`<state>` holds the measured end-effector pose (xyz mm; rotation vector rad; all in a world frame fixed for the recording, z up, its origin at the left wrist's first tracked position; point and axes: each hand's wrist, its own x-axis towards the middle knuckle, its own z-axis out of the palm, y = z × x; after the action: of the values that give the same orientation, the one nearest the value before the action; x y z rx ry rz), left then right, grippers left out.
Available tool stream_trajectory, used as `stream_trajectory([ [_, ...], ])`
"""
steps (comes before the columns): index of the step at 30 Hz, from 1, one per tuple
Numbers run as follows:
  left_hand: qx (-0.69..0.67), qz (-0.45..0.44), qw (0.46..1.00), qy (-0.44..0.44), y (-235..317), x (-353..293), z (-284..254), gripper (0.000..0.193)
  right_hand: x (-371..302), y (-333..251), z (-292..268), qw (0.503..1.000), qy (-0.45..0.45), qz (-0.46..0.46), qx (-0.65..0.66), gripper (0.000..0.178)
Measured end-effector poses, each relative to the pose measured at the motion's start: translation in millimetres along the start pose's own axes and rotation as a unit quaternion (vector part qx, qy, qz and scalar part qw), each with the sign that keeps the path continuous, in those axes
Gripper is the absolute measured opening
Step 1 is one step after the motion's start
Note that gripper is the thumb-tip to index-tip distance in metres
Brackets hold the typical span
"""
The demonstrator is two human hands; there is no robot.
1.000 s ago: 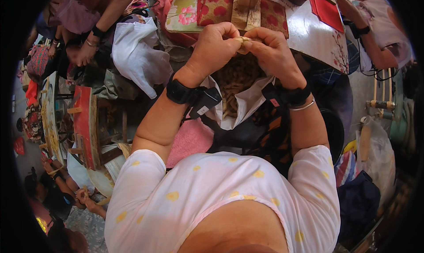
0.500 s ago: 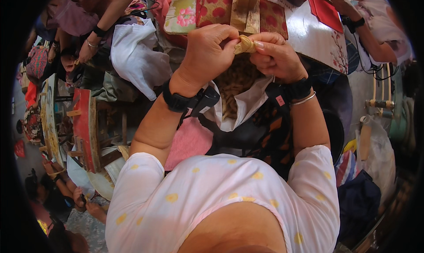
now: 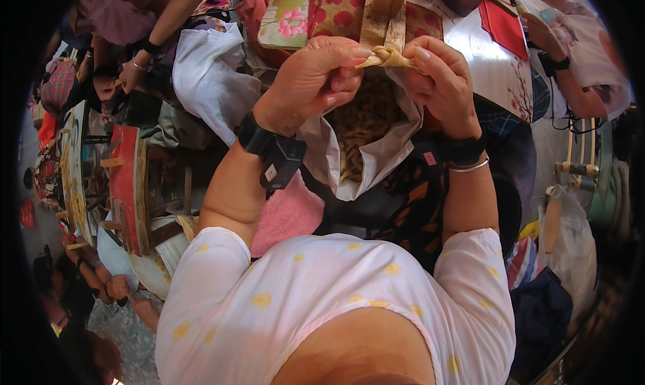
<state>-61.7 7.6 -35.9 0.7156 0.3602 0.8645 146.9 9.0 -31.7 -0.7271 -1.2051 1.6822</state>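
Note:
A pale yellow strip tied in a loose knot point(image 3: 388, 56) is stretched between my two hands, in front of a wooden stand. My left hand point(image 3: 314, 79) pinches its left end between thumb and forefinger, the other fingers curled in. On the other side, the thumb and forefinger of my right hand point(image 3: 445, 82) grip the right end. Below my hands a white sack point(image 3: 384, 164) gapes open, holding many small brownish-yellow pieces point(image 3: 361, 116). These pieces are too blurred to tell whether they are knots too.
The wooden stand point(image 3: 375, 32) rises from the table edge, with red-and-gold patterned cloth point(image 3: 340, 14) beside it. Red packets point(image 3: 504, 30) lie on the white table point(image 3: 494, 66). A pink towel point(image 3: 289, 214) is near my left forearm. Other people's arms are at both sides.
My hands have moved slightly right and turned, with the fingers repositioned. The bunched strip is now drawn out with its knot showing between them. More of the sack shows.

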Motion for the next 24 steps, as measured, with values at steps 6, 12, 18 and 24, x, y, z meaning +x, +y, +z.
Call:
stream_trajectory([
  [6,0.01,-0.018,0.999,0.029,-7.8,-5.4,8.3,0.026,-0.7,-2.7,-19.0,0.999,0.021,-0.017,-0.021,0.016],
  [12,0.664,0.115,0.731,0.108,1.2,2.4,-15.1,0.028,2.8,14.1,-18.0,0.987,-0.006,0.093,-0.132,0.026],
  [18,0.766,0.155,0.619,0.077,-26.2,0.0,5.8,0.024,5.6,15.0,-3.2,0.986,0.022,0.154,-0.053,0.024],
  [24,0.716,0.081,0.694,-0.017,-16.4,3.1,-7.8,0.023,5.9,6.0,-10.2,0.971,-0.081,0.111,-0.196,0.008],
])
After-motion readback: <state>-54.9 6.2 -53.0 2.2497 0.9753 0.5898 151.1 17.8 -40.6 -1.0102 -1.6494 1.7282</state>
